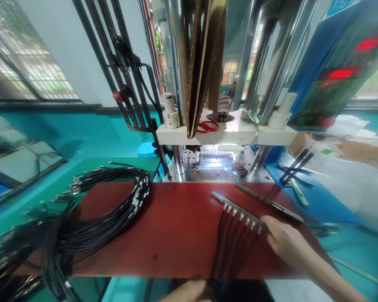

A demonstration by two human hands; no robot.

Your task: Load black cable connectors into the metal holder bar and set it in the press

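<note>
My right hand (280,237) is closed on the near right end of a slim metal bar (237,207) that slants over the red-brown board (173,230). Several metal connectors sit in a row along the bar, and black cables (231,239) hang from them toward me. At the bottom edge my left hand (189,291) is wrapped around the lower part of these cables; its fingers are partly cut off and blurred. A second metal bar (269,202) lies on the board just beyond the first. To the left rests a big looped bundle of black cables (113,222) with white labels.
Behind the board stands a press with a white plate (227,136), steel columns and a lit metal bed (217,161). Red-handled scissors (208,126) and cardboard (198,75) are on the plate. A control box (343,71) with red digits hangs right, above tools on a blue surface (327,197).
</note>
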